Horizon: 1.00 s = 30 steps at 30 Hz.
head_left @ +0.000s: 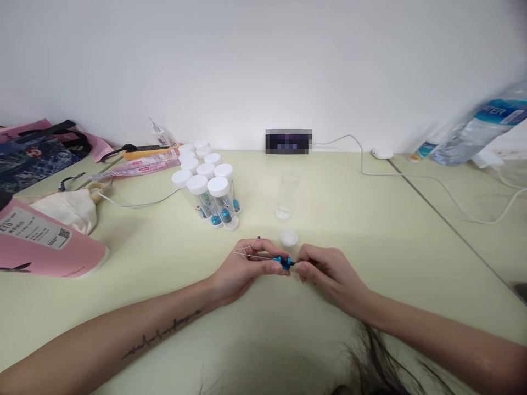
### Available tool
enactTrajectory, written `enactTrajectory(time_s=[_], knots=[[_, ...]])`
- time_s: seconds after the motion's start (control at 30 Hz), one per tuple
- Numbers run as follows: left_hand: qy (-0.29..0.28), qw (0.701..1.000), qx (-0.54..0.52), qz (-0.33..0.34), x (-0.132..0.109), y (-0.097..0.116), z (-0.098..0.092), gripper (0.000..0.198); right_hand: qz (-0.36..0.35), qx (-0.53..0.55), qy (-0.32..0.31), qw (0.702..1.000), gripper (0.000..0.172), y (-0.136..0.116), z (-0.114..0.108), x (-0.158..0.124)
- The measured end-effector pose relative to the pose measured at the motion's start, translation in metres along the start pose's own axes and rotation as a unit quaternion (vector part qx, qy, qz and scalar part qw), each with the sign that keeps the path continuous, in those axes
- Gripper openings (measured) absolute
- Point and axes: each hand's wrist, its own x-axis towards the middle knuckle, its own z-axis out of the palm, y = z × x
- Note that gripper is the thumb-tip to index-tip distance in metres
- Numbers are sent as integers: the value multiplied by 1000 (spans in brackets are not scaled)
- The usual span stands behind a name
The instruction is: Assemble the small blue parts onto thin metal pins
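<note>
My left hand [241,271] is closed on a small shiny blue metal piece [283,263], gripping it between thumb and fingers. From its left side a thin bent wire [251,254] runs out over my fingers, with a small dark tip at its end. A short dark stem sticks out on the right, and my right hand [329,272] pinches it between thumb and forefinger. Just beyond my hands lies a white round cap [289,238]. Behind that stands a clear tube [289,192] with a white base.
Several capped clear tubes [219,200] with blue pieces inside stand grouped left of centre. A pink tumbler [61,247] lies at the left, near a cloth pouch [68,210]. A dark display [288,142] sits by the wall. At the right are a white cable [447,192] and a water bottle [473,134].
</note>
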Motion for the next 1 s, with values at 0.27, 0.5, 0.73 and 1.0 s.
enactTrajectory(time_s=[0.27, 0.5, 0.73, 1.0], knots=[[23, 999, -32, 6, -1, 1, 1, 14, 18, 59, 33, 998, 25, -3, 0, 0], [23, 999, -29, 7, 0, 1, 1, 14, -2, 29, 29, 999, 19, 0, 0, 1], [20, 999, -27, 7, -1, 1, 1, 14, -26, 8, 56, 998, 11, 1, 1, -2], [19, 999, -39, -8, -1, 0, -1, 15, 5, 17, 49, 999, 10, 0, 3, -2]])
